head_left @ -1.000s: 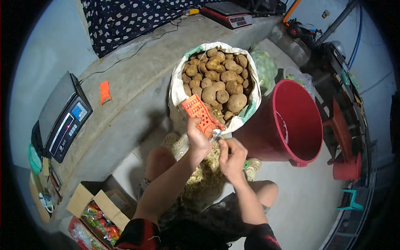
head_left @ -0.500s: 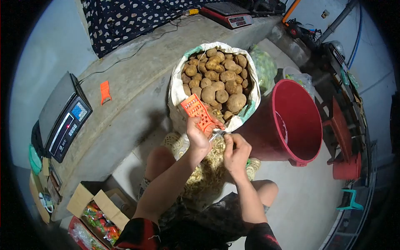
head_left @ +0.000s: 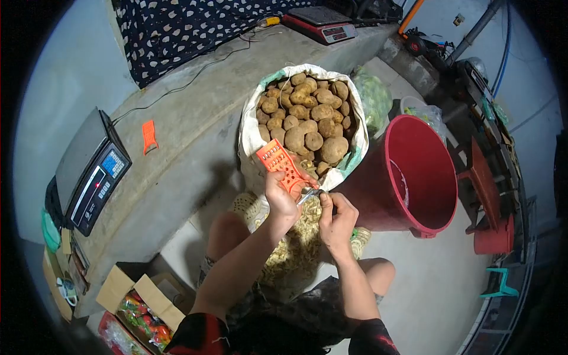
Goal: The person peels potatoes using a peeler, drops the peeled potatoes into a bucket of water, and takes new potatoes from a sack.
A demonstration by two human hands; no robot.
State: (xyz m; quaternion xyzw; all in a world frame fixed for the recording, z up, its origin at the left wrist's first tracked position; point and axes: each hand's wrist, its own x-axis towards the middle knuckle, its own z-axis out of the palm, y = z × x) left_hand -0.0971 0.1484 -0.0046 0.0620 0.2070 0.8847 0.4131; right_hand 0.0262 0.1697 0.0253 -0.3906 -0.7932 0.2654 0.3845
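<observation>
My left hand (head_left: 284, 192) is closed round an orange grater (head_left: 279, 165) with rows of holes, held over the near edge of a white sack (head_left: 251, 133). The sack is full of brown potatoes (head_left: 313, 141). My right hand (head_left: 337, 216) is closed, with thumb and fingers pinched at a small metallic piece (head_left: 307, 194) between the two hands; what exactly it grips is too small to tell. Pale yellow peelings or shreds (head_left: 293, 251) lie in a heap below my hands, between my legs.
A large red bucket (head_left: 393, 177) stands right of the sack. On the concrete ledge (head_left: 201, 94) are a digital scale (head_left: 97, 177), another orange tool (head_left: 149, 136) and a red scale (head_left: 322, 26). A cardboard box (head_left: 157, 299) with packed peppers is at lower left, a green-filled bag (head_left: 373, 97) behind the bucket.
My right hand has moved slightly right and down, away from my left hand, and more of the heap shows. The view has shifted a little. The grater stays in my left hand.
</observation>
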